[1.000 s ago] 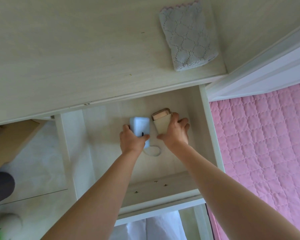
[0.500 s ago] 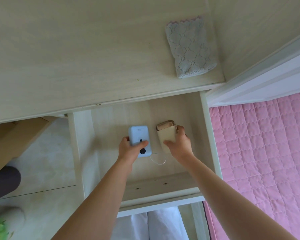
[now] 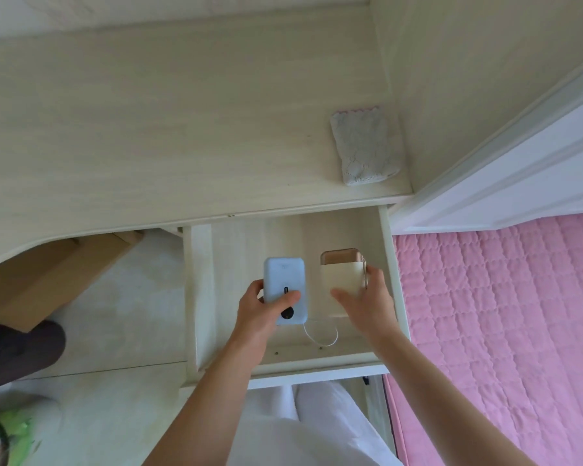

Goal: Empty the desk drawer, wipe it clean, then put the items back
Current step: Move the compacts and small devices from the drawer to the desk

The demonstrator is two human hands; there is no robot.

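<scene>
Over the open drawer (image 3: 389, 264), the left hand (image 3: 261, 306) grips a pale blue power bank (image 3: 285, 280) trailing a white cord (image 3: 320, 336). The right hand (image 3: 367, 304) grips a cream pouch (image 3: 342, 284); no writing is legible

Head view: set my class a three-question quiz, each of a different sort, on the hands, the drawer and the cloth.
1. True or false: the cloth lies inside the drawer.
2. Which hand grips the blue device? A) left hand B) right hand
3. Fill in: a thin white ____ hangs from the blue device.

Key: 1 false, it lies on the desk; 2 A, while the right hand grips the beige box; 3 cord.
</scene>
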